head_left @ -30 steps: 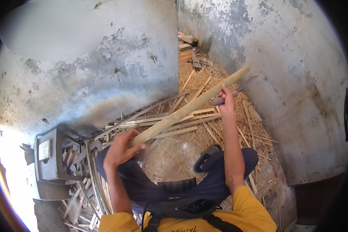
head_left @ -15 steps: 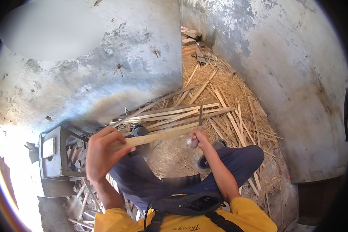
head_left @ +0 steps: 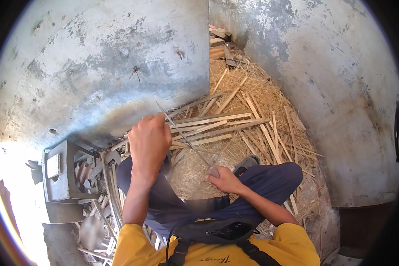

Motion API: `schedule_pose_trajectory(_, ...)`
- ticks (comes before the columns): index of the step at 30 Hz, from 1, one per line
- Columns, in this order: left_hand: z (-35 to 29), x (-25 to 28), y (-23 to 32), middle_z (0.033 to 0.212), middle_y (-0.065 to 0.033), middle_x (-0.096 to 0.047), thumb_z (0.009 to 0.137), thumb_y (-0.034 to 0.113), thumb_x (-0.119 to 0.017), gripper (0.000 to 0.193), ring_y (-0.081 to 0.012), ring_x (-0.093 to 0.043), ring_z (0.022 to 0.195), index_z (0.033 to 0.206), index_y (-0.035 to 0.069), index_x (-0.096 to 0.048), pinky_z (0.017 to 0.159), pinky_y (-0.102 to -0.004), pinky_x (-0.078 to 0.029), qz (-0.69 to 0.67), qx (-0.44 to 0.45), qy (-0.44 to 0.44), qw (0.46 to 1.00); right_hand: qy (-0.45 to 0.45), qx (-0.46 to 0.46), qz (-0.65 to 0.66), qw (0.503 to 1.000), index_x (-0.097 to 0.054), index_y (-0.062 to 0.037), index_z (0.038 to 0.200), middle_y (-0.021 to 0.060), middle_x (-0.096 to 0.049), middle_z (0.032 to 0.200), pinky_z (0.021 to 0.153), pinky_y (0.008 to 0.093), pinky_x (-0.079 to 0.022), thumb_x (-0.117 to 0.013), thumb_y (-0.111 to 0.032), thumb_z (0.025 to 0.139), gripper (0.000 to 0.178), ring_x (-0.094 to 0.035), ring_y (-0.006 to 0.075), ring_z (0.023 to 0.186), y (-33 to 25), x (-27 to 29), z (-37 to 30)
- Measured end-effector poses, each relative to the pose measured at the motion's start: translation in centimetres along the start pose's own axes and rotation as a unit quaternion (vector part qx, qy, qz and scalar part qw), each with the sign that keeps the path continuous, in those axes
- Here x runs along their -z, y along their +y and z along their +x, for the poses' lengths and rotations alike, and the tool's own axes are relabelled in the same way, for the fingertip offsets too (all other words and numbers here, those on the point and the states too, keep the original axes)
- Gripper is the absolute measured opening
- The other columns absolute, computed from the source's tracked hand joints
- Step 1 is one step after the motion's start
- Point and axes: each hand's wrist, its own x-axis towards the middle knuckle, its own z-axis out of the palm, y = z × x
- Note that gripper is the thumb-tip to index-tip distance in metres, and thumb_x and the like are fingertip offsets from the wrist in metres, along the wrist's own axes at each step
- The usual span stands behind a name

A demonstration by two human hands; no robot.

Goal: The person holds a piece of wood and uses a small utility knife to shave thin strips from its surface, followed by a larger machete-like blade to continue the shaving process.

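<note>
My right hand [head_left: 224, 179] grips the handle of a long thin-bladed knife [head_left: 186, 140] in front of my lap. The blade slants up and to the left, its tip just beyond my left hand [head_left: 150, 144]. That hand is raised over my left knee, back toward me, with its fingers curled in. Whatever the fingers may hold is hidden behind the hand. A pale wooden strip [head_left: 215, 139] shows beyond the blade, one end toward my left hand. I cannot tell whether the hand touches it.
Several long wooden strips [head_left: 228, 116] lie on straw-like shavings [head_left: 270, 95] ahead and to the right. A grey frame-like stand [head_left: 68, 170] is at the left, with more scraps below it. Worn grey walls [head_left: 314, 80] close in the far and right sides.
My left hand has risen, turned over and moved right; the strip no longer stretches between my hands. The knife has swung from upright to slanting left, and my right hand has come slightly nearer.
</note>
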Motion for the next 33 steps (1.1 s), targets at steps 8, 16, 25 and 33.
schedule_pose_trajectory(8,-0.2,0.2,1.3,0.077,-0.0186,-0.064,0.086,0.006,-0.067,0.013,-0.0445,-0.065,0.072,0.079,0.001,-0.057,0.064,-0.0545,-0.05,-0.03,-0.008,0.017,0.999,0.035,-0.004,0.019,0.999,-0.056,0.0003,0.091,0.0097,-0.053,0.069,0.06,0.0389,-0.046,-0.067,-0.023,0.098,0.026,-0.053,0.0203,0.061,3.2,-1.2,0.6)
schedule_pose_trajectory(16,0.0,-0.2,0.8,0.076,-0.021,-0.068,0.089,0.008,-0.066,0.012,-0.0443,-0.071,0.07,0.08,0.0,-0.064,0.062,-0.0538,-0.057,0.023,0.019,-0.003,1.0,0.032,0.107,0.033,0.993,-0.056,-0.0023,0.093,0.0023,-0.054,0.064,0.043,0.0328,-0.041,-0.062,-0.014,0.102,0.016,-0.05,0.0122,0.047,0.9,-2.0,0.1)
schedule_pose_trajectory(25,0.7,-0.4,-0.3,0.076,-0.0232,-0.069,0.09,0.007,-0.064,0.013,-0.0465,-0.071,0.072,0.08,0.0,-0.064,0.064,-0.0544,-0.057,0.048,0.044,-0.01,0.998,0.073,0.149,-0.04,0.985,-0.051,-0.0048,0.089,0.0006,-0.05,0.062,0.043,0.0317,-0.039,-0.061,-0.012,0.103,0.019,-0.048,0.0105,0.047,0.9,-2.3,1.8)
schedule_pose_trajectory(33,-1.0,0.1,-0.7,0.077,-0.0124,-0.063,0.086,0.006,-0.069,0.013,-0.0389,-0.067,0.066,0.079,0.005,-0.058,0.059,-0.0489,-0.053,-0.045,-0.081,0.01,0.996,-0.013,-0.023,0.043,0.999,-0.053,-0.004,0.091,0.0014,-0.052,0.062,0.043,0.0318,-0.039,-0.061,-0.014,0.105,0.019,-0.047,0.0097,0.046,1.5,-0.7,0.8)
